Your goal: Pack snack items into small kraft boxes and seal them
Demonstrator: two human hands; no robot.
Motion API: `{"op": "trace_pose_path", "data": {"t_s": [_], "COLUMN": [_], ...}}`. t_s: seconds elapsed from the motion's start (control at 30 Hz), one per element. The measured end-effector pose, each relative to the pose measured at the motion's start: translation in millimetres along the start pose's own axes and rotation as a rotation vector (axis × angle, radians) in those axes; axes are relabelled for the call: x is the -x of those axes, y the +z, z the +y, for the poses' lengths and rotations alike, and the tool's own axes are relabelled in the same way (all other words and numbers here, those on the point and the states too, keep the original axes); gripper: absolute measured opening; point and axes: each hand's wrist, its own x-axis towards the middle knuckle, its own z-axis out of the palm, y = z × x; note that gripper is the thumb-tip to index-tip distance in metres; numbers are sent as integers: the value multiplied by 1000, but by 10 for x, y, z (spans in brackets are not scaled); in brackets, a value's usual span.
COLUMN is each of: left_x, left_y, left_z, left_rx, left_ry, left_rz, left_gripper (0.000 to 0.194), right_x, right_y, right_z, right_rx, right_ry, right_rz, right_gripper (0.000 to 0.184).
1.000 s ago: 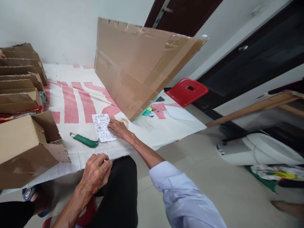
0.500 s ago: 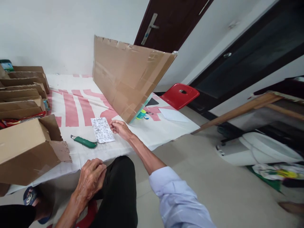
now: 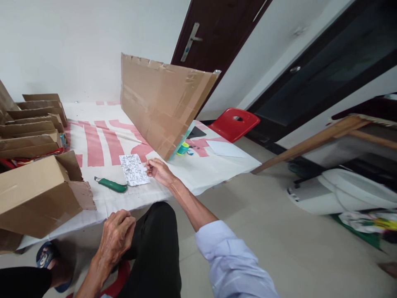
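My right hand (image 3: 159, 171) reaches over the table, thumb and fingers pinched at the right edge of a small white sheet of paper (image 3: 134, 169) covered in dark hand-drawn marks. The sheet lies on the cloth. To its left is a green utility knife (image 3: 111, 184), its short blade end pointing left. My left hand (image 3: 117, 232) is curled closed near my knee, in front of the table edge; I see nothing in it, though its palm is hidden. A large cardboard panel (image 3: 161, 103) stands tilted on the table beyond my right hand.
Cardboard boxes (image 3: 40, 194) line the table's left side. Tape rolls (image 3: 182, 148), a dark flat object (image 3: 197, 132) and white paper (image 3: 226, 148) lie right of the panel. A red chair (image 3: 235, 124) stands behind; a white bucket (image 3: 350, 190) is on the floor at right.
The view has shifted slightly, so the boxes and panel sit a little differently in frame. Both hands, the sheet and the knife stay nearly where they were.
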Motion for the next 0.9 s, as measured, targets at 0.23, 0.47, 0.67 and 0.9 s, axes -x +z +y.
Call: {"op": "trace_pose_path", "data": {"t_s": [0.23, 0.47, 0.67, 0.9], "left_x": [-319, -827, -875, -874], "left_y": [67, 299, 316, 233], "left_z": [-227, -417, -365, -313], "left_rx": [283, 913, 1003, 775], "left_ry": [-341, -622, -652, -458], "left_rz": [118, 103, 105, 154], "left_gripper": [24, 61, 42, 22], "right_x": [193, 497, 565, 574], "right_y": [159, 438, 471, 434], "right_z": [-76, -144, -190, -142], "right_rx": [-85, -27, 47, 65], "right_ry": [10, -34, -85, -103], "right_rz": [-92, -274, -285, -276], "right_gripper": [37, 42, 42, 43]}}
